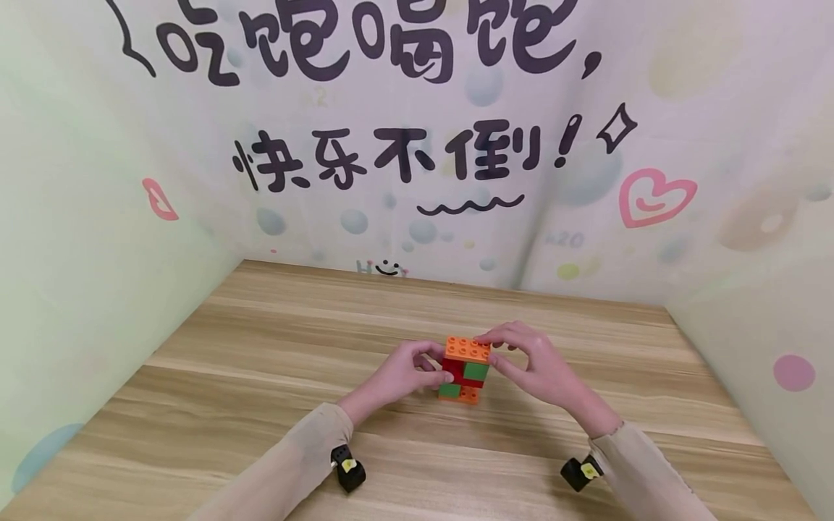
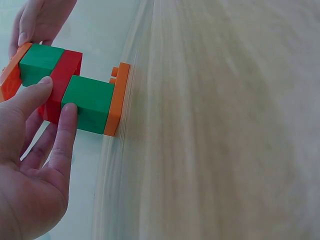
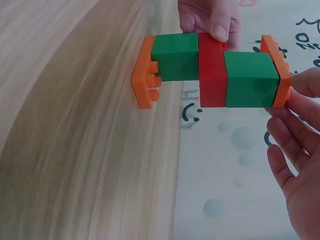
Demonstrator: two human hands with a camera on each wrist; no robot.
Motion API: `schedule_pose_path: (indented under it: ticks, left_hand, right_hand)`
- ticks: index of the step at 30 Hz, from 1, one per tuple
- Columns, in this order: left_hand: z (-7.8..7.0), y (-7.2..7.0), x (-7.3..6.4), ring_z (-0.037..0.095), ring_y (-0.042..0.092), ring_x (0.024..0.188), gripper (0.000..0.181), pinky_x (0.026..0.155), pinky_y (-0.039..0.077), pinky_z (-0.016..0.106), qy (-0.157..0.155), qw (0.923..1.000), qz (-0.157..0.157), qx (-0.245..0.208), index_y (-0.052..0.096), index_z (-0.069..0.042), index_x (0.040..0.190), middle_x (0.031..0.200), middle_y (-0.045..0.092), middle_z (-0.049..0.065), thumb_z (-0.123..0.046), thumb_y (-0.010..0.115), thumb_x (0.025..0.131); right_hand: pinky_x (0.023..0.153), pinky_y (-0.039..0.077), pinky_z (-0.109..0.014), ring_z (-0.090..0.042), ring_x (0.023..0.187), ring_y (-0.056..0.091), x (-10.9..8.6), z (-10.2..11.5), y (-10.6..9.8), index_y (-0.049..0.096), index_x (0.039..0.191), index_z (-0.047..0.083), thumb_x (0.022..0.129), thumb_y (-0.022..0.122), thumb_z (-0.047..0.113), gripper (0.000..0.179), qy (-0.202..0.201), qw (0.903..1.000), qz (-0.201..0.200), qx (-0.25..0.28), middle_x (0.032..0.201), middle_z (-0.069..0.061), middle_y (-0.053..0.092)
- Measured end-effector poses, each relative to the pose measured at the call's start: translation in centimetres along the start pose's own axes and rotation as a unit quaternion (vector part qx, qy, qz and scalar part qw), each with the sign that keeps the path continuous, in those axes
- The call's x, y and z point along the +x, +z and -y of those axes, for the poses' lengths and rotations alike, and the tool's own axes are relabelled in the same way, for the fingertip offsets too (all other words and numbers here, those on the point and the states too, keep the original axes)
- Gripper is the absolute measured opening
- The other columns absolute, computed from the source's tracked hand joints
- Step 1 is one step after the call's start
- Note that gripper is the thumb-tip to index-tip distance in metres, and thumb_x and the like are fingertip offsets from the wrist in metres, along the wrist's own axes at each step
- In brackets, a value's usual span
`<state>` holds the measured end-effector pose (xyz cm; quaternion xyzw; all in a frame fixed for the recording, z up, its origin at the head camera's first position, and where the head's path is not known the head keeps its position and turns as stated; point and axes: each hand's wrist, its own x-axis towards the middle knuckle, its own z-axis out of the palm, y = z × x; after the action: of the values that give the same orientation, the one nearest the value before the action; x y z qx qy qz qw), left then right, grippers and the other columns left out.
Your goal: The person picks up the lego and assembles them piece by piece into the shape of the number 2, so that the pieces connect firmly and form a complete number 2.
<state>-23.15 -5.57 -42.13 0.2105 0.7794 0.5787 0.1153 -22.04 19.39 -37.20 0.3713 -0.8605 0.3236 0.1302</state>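
Note:
A stack of toy building bricks stands on the wooden table between the hands. From the bottom it has an orange plate [image 3: 142,75], a green block [image 2: 88,102], a red brick [image 3: 212,75], another green block [image 3: 251,80] and an orange studded plate [image 1: 465,350] on top. The two green blocks sit at opposite ends of the red brick. My left hand [image 1: 404,370] holds the stack at the red brick, thumb on its near face, a finger by the lower green block. With thumb and fingertips, my right hand [image 1: 542,367] grips the right end of the top plate.
The wooden table [image 1: 260,347] runs back to a printed wall cloth [image 1: 391,239] with black lettering. Light side walls stand left and right. A small black camera [image 1: 350,475] hangs at the left cuff, another camera [image 1: 576,474] at the right.

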Motion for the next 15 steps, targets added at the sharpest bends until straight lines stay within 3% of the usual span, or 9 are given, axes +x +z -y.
schedule_pose_path:
  ticks: [15]
  left_hand:
    - [0.04,-0.08,-0.13,0.013,0.066,0.073,0.033,0.063,0.055,0.041,-0.002,1.0000,0.002,0.003,0.064,-0.013,0.110,0.098,0.066,0.006,-0.021,0.074,0.080]
  right_hand:
    - [0.073,0.049,-0.026,-0.011,0.095,0.055,0.08,0.10,-0.01,0.064,0.116,0.025,0.088,0.064,0.019,0.029,-0.006,0.9999,0.004,-0.010,0.112,0.008,0.065]
